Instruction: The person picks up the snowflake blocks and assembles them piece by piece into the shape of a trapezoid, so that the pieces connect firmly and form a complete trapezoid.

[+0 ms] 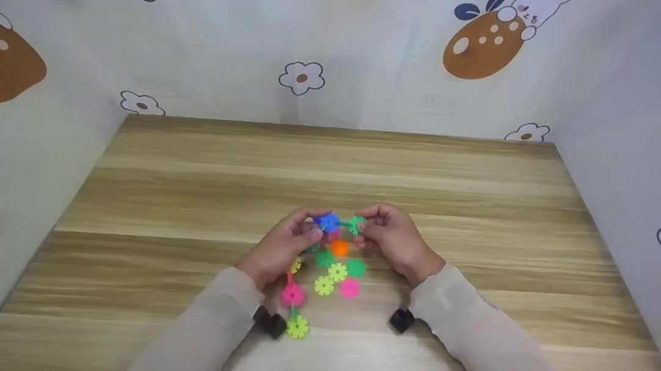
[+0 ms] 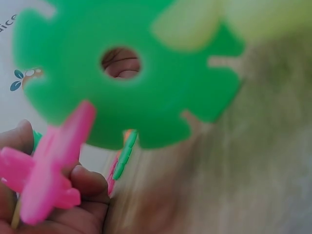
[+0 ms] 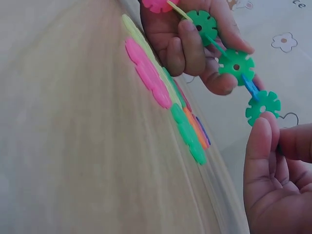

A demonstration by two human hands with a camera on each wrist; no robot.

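A chain of slotted snowflake discs runs between the two hands over the table. My left hand (image 1: 281, 245) grips it near a blue disc (image 1: 328, 222). From there the chain hangs down past the wrist to a pink disc (image 1: 292, 295) and a yellow disc (image 1: 297, 327). With thumb and fingers, my right hand (image 1: 395, 238) pinches the green disc (image 3: 263, 107) at the chain's other end. Close to the left wrist camera, a large green disc (image 2: 165, 102) and a pink disc (image 2: 58, 165) cover part of that hand.
Loose discs lie on the wooden table (image 1: 183, 182) below the hands, among them an orange disc (image 1: 339, 248), a yellow disc (image 1: 324, 285) and a pink disc (image 1: 349, 287). A patterned white cloth (image 1: 369, 48) stands behind and beside the table.
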